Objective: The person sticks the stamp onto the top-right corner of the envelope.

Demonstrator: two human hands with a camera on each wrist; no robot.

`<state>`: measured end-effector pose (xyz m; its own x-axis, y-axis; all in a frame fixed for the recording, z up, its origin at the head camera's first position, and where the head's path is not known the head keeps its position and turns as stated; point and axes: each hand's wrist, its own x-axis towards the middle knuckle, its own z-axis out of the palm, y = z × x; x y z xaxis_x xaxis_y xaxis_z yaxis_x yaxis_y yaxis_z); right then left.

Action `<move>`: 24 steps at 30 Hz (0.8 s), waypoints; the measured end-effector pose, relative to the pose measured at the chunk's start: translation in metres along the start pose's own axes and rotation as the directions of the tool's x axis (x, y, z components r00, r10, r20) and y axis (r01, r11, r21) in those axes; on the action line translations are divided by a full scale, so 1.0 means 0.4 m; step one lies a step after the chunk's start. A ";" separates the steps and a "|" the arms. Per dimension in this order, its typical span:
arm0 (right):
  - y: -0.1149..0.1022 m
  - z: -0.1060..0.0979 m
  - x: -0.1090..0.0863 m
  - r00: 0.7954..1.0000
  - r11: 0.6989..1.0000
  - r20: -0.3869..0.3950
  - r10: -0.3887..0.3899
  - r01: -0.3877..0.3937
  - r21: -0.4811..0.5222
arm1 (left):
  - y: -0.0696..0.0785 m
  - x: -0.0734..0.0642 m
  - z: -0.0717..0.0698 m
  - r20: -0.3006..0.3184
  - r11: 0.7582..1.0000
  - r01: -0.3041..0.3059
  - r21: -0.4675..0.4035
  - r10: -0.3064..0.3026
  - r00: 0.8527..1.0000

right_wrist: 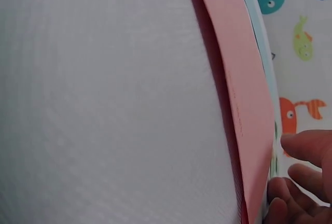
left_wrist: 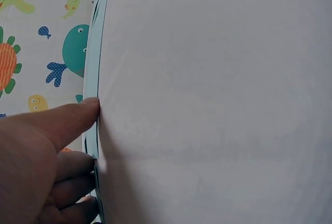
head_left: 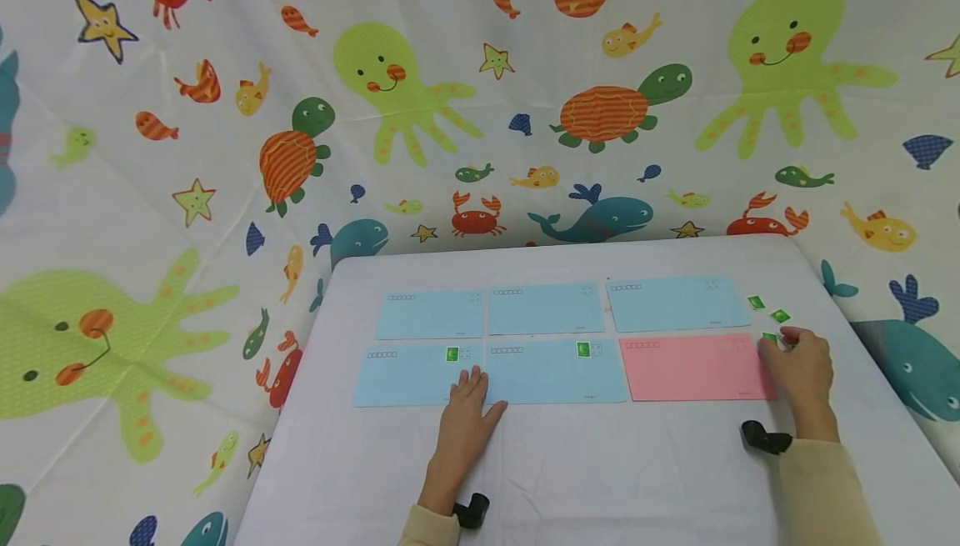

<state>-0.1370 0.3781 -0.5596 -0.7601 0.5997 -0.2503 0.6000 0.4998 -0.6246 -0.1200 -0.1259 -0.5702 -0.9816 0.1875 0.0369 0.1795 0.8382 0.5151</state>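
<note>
Small green rectangular paper stamps, at least three visible, lie loose at the right of the white cloth-covered table, beside the pink paper envelope and the far right pale-blue paper envelope. The right hand is bent over the nearest stamp, fingers partly curled; from where I stand, I cannot tell whether one is pinched. The left hand is released, fingers extended over the near left pale-blue envelope, thumb at the near middle pale-blue envelope; both envelopes carry a stamp. Hazards, in my judgement: curled fingers could scatter the loose stamps; a thin stamp flat on cloth may resist lifting; a shifting left hand could skew the envelopes beneath it. Two further pale-blue envelopes lie far left and far middle. The right black wrist-worn device sits near the pink envelope and could snag its edge.
</note>
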 end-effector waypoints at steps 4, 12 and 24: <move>0.003 -0.001 0.009 1.000 1.000 0.027 0.008 -0.007 -0.021 | 0.001 -0.001 0.000 -0.017 1.000 -0.011 0.004 0.011 1.000; -0.001 -0.008 0.016 0.998 0.996 0.061 0.001 0.004 -0.085 | -0.001 0.000 0.000 -0.001 1.000 0.002 -0.008 -0.002 1.000; 0.004 -0.015 0.029 0.995 0.993 0.099 0.000 0.011 -0.115 | -0.001 -0.002 -0.001 0.004 1.000 0.006 -0.018 -0.006 1.000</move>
<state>-0.1434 0.3894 -0.5589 -0.7809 0.5349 -0.3225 0.6161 0.5749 -0.5384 -0.1192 -0.1268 -0.5703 -0.9824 0.1845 0.0303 0.1723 0.8298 0.5308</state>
